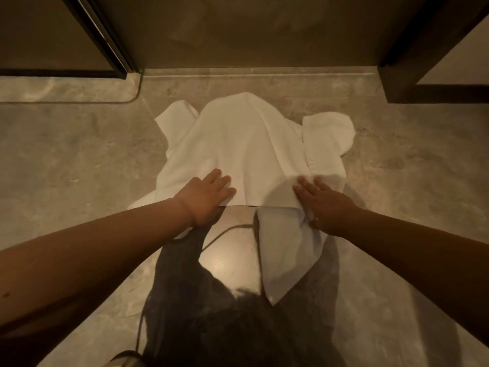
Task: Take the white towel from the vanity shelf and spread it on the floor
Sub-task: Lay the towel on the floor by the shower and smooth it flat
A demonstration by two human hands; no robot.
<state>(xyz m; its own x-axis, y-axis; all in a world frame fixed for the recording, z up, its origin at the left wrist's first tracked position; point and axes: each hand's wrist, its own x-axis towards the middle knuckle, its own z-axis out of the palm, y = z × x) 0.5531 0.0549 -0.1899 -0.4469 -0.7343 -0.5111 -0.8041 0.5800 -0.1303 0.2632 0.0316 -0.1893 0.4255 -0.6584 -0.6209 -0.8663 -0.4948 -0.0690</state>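
Note:
The white towel (246, 144) lies rumpled on the beige stone floor (79, 160), with folds raised at its far end and a corner trailing toward me at the lower right. My left hand (209, 193) rests palm down on the towel's near left edge, fingers apart. My right hand (324, 205) presses on the towel's near right part, fingers stretched forward and the thumb beside a fold. Whether either hand pinches the cloth is hard to tell; both look flat on it.
A dark-framed door or panel (105, 41) stands at the back left, and a dark cabinet base (412, 83) at the back right. A raised threshold strip (254, 74) runs across behind the towel. My dark shadow and reflection (211, 313) fall on the glossy floor near me.

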